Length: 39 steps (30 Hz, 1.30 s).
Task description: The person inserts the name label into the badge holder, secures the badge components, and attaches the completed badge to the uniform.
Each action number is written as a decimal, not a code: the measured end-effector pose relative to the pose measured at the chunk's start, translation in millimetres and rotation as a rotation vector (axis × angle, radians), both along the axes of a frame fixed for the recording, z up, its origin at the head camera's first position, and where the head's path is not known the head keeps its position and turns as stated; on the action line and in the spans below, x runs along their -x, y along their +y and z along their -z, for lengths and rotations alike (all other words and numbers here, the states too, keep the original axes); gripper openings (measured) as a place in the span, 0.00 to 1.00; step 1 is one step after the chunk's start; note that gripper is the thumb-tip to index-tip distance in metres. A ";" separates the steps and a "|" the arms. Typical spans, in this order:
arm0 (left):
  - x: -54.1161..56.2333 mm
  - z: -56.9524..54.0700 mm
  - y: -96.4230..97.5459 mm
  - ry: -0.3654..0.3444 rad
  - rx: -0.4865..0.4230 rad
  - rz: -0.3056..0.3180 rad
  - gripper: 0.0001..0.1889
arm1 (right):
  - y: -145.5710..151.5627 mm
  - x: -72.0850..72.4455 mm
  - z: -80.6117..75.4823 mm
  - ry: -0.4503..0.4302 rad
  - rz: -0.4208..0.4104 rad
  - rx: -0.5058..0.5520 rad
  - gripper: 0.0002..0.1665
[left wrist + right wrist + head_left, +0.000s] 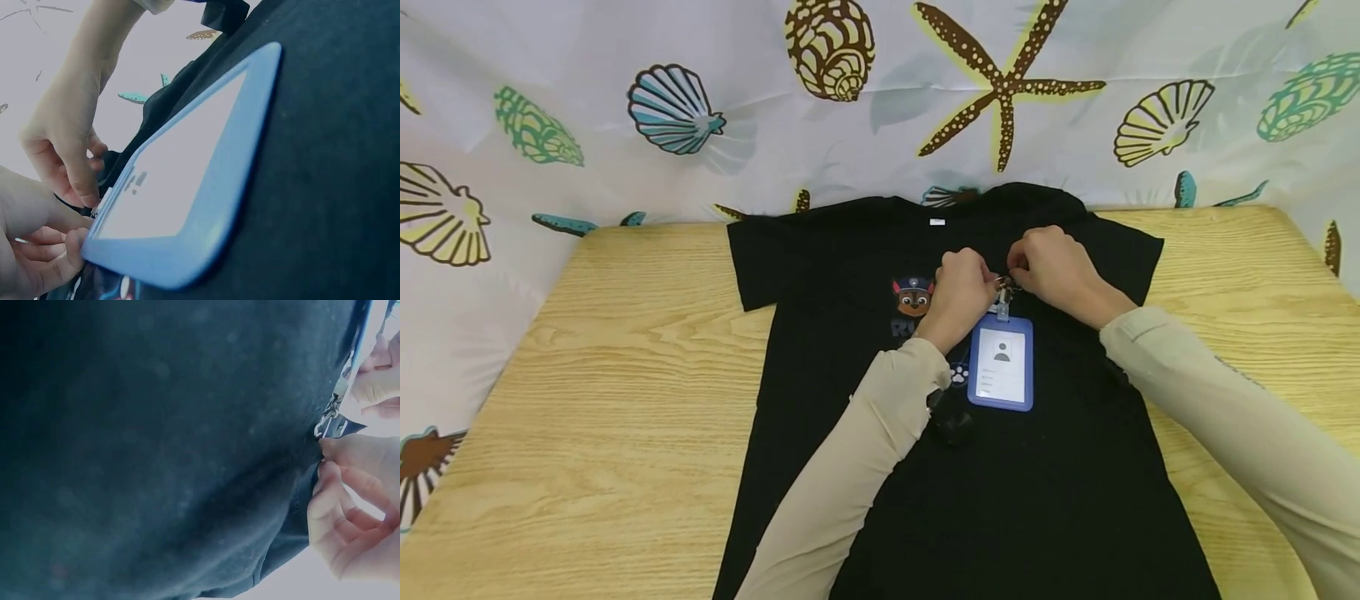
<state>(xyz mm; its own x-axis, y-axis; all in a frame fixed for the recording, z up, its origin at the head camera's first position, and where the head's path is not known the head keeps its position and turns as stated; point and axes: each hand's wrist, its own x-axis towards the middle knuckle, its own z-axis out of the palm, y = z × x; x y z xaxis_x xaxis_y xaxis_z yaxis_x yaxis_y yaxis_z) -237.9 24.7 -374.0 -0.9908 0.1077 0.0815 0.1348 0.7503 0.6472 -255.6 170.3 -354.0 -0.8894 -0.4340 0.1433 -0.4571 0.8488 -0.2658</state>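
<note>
A black T-shirt (1037, 492) lies flat on the table, a cartoon dog print (913, 297) on its chest. On it rests a badge holder (1027, 367) with a blue frame and a white card, hung from a shiny metal pin clip (1004, 293). My left hand (958, 292) pinches the clip from the left, fingertips close by the holder's top edge in the left wrist view. From the right, my right hand (1060, 267) pinches the clip's far end against the shirt; I cannot tell whether cloth is between those fingers too. In the right wrist view, thin wire loops (328, 425) show beside its fingertips.
The wood-grain table (647, 400) shows on both sides of the shirt. Behind it hangs a white cloth (760, 50) printed with shells and starfish. A small white label (937, 222) marks the shirt's neck. Below my left wrist is a dark round patch (953, 423).
</note>
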 end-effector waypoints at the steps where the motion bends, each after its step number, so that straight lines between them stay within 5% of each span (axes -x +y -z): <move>1: 0.7 -0.1 0.4 -0.005 0.002 -0.001 0.14 | -0.3 0.2 -0.1 -0.004 -0.001 0.003 0.05; 3: 2.7 -0.5 1.0 -0.024 -0.013 0.004 0.15 | -0.5 0.7 0.2 -0.009 -0.002 0.006 0.06; 11: 9.5 0.2 2.8 -0.202 -0.308 -0.017 0.03 | -3.1 0.7 3.3 0.026 -0.044 -0.006 0.07; 20: 5.3 6.0 7.7 -0.083 -0.341 -0.094 0.06 | -2.2 1.2 5.4 0.024 -0.045 0.010 0.08; 27: 8.1 7.9 3.0 -0.178 -0.557 -0.074 0.09 | 4.4 3.8 1.6 0.013 -0.040 0.066 0.08; 30: 8.7 8.4 -1.4 -0.090 -0.409 0.027 0.08 | 6.7 5.2 1.2 0.002 -0.029 0.089 0.08; 36: 6.1 10.8 -6.3 0.235 0.160 0.165 0.04 | 3.8 5.4 2.1 -0.001 -0.039 0.083 0.08; 39: 4.4 11.6 -5.0 0.256 0.229 0.185 0.05 | 1.7 4.3 2.9 0.000 -0.042 0.068 0.08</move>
<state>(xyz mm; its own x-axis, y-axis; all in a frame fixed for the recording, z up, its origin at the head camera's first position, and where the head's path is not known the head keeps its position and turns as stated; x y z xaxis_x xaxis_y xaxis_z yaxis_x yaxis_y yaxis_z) -242.3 19.7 -385.6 -0.9039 0.3264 0.2764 0.4164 0.8193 0.3942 -259.9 172.0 -357.0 -0.8706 -0.4601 0.1741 -0.4919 0.8090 -0.3220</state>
